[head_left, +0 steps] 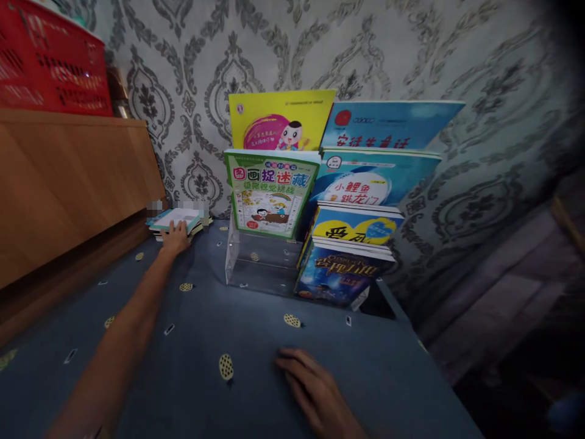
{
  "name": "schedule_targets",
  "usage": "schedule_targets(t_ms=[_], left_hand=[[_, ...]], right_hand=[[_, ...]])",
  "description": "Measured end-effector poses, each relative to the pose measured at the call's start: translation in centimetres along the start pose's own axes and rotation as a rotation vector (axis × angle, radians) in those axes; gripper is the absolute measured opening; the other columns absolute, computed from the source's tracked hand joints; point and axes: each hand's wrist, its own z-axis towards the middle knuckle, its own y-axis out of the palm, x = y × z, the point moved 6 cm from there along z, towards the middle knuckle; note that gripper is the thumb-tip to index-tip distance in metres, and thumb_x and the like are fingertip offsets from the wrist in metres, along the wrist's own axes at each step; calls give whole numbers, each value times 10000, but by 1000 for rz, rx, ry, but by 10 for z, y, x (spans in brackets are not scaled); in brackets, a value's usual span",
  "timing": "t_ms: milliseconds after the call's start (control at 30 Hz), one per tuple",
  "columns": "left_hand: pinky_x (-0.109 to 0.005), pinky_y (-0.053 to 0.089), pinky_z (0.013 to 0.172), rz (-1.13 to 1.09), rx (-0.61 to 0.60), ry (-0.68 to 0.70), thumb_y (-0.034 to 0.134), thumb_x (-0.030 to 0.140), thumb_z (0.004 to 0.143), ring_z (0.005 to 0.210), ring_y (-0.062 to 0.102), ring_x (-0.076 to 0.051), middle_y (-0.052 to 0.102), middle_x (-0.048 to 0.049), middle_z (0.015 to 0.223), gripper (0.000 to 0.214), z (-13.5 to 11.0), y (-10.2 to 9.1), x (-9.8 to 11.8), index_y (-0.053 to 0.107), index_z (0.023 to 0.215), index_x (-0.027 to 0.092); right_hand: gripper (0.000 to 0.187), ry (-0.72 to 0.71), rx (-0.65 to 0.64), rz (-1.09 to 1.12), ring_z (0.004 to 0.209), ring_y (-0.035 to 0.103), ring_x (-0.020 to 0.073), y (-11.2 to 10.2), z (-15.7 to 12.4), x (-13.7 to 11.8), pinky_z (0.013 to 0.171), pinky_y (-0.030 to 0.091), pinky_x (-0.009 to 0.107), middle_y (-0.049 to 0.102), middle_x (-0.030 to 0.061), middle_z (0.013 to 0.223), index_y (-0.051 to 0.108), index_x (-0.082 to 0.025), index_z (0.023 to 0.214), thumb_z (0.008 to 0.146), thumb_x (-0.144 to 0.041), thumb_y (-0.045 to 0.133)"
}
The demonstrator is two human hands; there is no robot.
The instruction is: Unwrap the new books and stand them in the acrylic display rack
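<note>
At the far left of the table, my left hand (176, 239) reaches to a small stack of books (158, 233). Its fingers lie apart on the front part of the top book (181, 216), which has a pale cover with a blue edge; the thumb is hard to make out. My right hand (313, 390) is low over the near part of the table, fingers loosely bent and apart, holding nothing. Between and beyond the hands stands a clear acrylic book rack (260, 277). A green-bordered picture book (269, 198) leans in its left side, with a yellow book (281, 119) behind.
The rack's right side holds blue books (379, 177), a yellow-and-blue book (354, 225) and a dark blue book (338, 274) in front. A wooden cabinet (68, 189) with a red basket (59, 64) stands left. Patterned wallpaper (183, 110) backs the blue tablecloth (196, 341).
</note>
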Motion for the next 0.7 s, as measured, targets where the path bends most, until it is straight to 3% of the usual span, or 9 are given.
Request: schedule_targets(t_ms=[133,233,367,567,700], left_hand=[[-774,186,1119,117,-2,31,466,275,902,1526,152,-432,354,-212,1601,715,7,2,-5,259,1560,87],[-762,212,1113,196,33,71,427,192,892,1510,209,-409,424,-213,1558,690,2,0,-10,270,1557,93],[-719,256,1101,311,81,133,347,74,874,1432,351,-374,500,-229,1483,641,-8,-6,-17,356,1514,101],[-579,332,1071,416,76,211,437,75,858,1264,499,-349,608,-205,1322,470,-18,-19,-19,569,1306,119],[-490,392,999,411,93,217,454,76,855,1213,535,-338,631,-199,1273,420,-22,-25,-16,605,1244,125]], right_hand=[[312,1,1,11,1164,688,220,6,-6,13,977,590,337,712,112,1242,696,-243,1220,1015,-251,462],[315,22,-29,39,1168,684,215,6,-7,14,998,576,339,710,111,1246,691,-243,1237,1024,-253,460],[294,41,-40,82,1157,687,224,2,-2,9,990,580,350,715,107,1232,700,-246,1204,1015,-243,476],[298,39,-42,105,1132,697,222,2,1,7,976,584,349,725,104,1200,709,-241,1181,1004,-211,471],[302,55,-46,107,1136,694,227,0,1,5,973,585,355,723,103,1206,708,-249,1188,999,-214,475]])
